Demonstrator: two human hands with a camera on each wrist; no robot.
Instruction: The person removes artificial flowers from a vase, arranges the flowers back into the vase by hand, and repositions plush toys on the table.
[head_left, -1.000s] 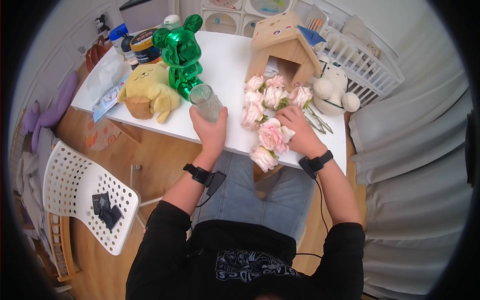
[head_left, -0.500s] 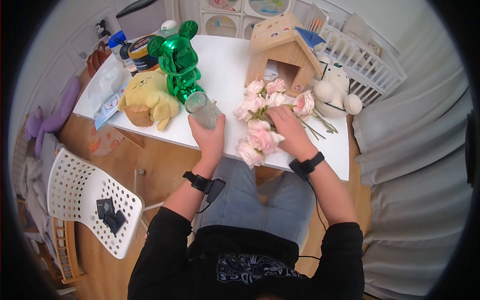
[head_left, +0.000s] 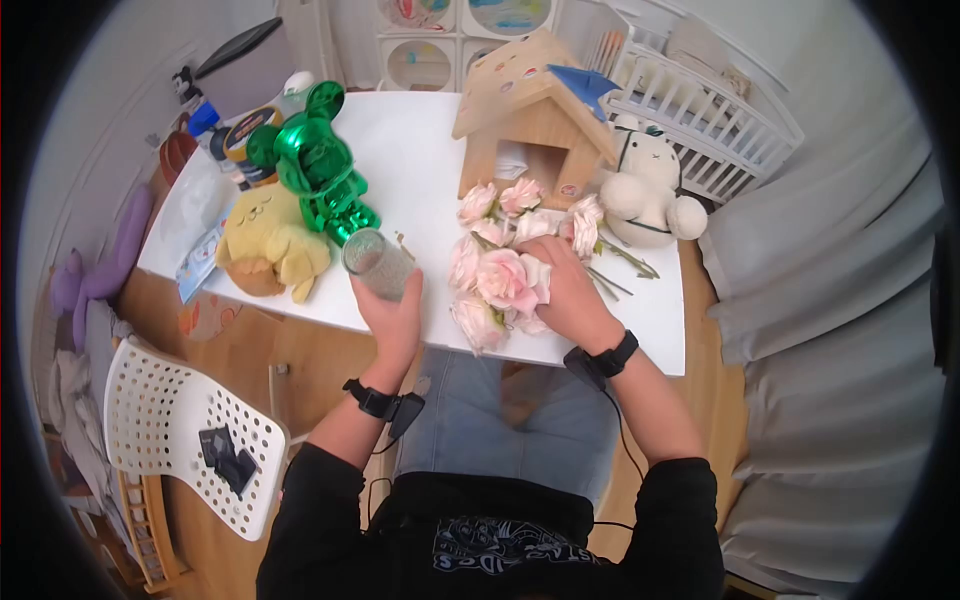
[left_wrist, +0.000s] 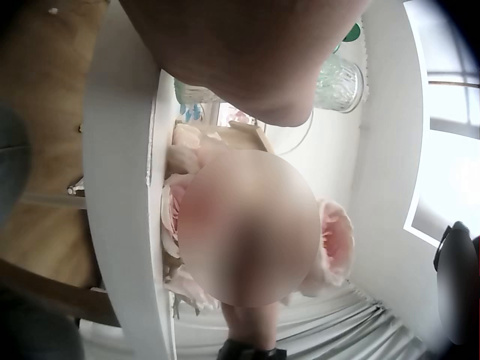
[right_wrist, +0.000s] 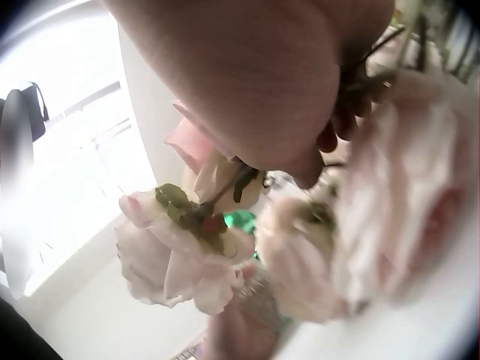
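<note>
A clear textured glass vase (head_left: 376, 262) stands tilted near the table's front edge, with my left hand (head_left: 393, 325) gripping its side. In the left wrist view the vase's end (left_wrist: 346, 85) shows beyond the hand. My right hand (head_left: 570, 297) holds rose stems (right_wrist: 225, 196) in curled fingers, among the pale pink roses. One large rose (head_left: 512, 281) lies just left of these fingers, and a rose head (right_wrist: 176, 259) hangs below the hand in the right wrist view. More roses (head_left: 478, 203) lie behind, their cut stems (head_left: 630, 262) pointing right.
Left of the vase are a shiny green bear figure (head_left: 315, 165) and a yellow plush (head_left: 265, 240). A wooden house (head_left: 530, 120) stands behind the roses, beside a white plush (head_left: 648, 180). Tubs and bottles (head_left: 215, 130) crowd the back left. A perforated white chair (head_left: 190, 430) stands left.
My head view has shifted, moving the table leftward and down in it. My right hand has drawn the front roses closer to the others. My left hand keeps its hold on the vase.
</note>
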